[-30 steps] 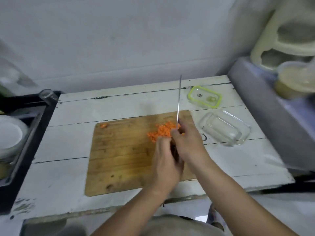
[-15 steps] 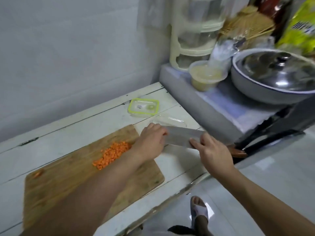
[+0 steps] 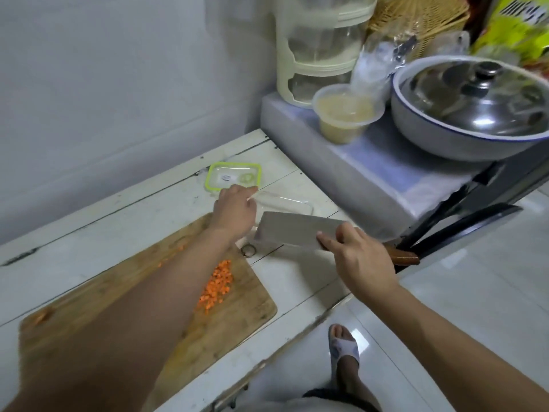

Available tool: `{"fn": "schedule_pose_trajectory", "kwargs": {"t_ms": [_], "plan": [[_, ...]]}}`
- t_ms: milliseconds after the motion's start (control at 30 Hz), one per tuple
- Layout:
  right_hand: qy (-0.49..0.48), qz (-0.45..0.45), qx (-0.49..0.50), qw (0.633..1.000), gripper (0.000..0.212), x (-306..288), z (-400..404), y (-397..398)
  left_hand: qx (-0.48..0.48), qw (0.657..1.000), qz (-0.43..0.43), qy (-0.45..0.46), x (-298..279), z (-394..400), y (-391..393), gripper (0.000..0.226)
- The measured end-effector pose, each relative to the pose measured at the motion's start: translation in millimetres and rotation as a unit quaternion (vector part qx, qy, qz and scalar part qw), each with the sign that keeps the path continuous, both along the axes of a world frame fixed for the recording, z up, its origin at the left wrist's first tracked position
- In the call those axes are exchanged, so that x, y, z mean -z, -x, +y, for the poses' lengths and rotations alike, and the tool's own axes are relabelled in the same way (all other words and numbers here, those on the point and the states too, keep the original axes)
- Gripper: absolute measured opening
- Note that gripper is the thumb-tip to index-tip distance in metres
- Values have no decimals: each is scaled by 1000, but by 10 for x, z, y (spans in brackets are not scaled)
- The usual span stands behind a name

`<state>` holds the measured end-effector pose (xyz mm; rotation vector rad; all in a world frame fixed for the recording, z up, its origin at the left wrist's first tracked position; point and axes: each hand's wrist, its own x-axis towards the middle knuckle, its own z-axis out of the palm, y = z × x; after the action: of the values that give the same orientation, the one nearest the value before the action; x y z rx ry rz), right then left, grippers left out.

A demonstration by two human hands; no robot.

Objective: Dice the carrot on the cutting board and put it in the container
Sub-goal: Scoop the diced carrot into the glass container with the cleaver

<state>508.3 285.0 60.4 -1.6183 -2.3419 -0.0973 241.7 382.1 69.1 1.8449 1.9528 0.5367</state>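
White-painted plank desk (image 3: 297, 281) stands against a pale wall, with a raised shelf at far right carrying a lidded pot (image 3: 472, 99). Wooden cutting board (image 3: 231, 316) lies at the near left of the desk. Cleaver (image 3: 294, 230) is held flat, off the board's right edge, by the right hand (image 3: 359, 260), fingers wrapped round the handle and forefinger along the blade. Clear glass container (image 3: 285, 202) sits empty just beyond the blade; its green-rimmed lid (image 3: 233, 175) lies separately, farther back. Left hand (image 3: 236, 209) reaches to the container's near-left edge; whether it grips the rim cannot be told. Diced carrot (image 3: 218, 283) lies on the board in a loose heap of small, fairly even orange cubes, with a few strays at the board's left. Risk assessment: the left hand works close to the blade edge, so a hurried pull on the container could meet steel; cubes may also scatter off the board during transfer.
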Motion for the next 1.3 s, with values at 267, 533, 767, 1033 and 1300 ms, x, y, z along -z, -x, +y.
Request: {"fn": "schedule_pose_trajectory", "kwargs": {"t_ms": [267,533,767,1033,1300], "plan": [[316,327,133,880,28,-157,-550,756,-295,926,-195,-130,290,-1740,881,22],[381,326,197,842,16,313,-919,1139,-130,986,67,-81,648,-1883,632,56],[396,341,177,834,14,419,-840,1601,-81,992,95,-22,754,-1419,454,53],[452,427,197,757,17,324,-879,1624,-65,994,71,-54,662,-1562,580,55],[501,508,218,666,16,186,-902,1502,-122,986,12,-109,732,-2265,967,50]]}}
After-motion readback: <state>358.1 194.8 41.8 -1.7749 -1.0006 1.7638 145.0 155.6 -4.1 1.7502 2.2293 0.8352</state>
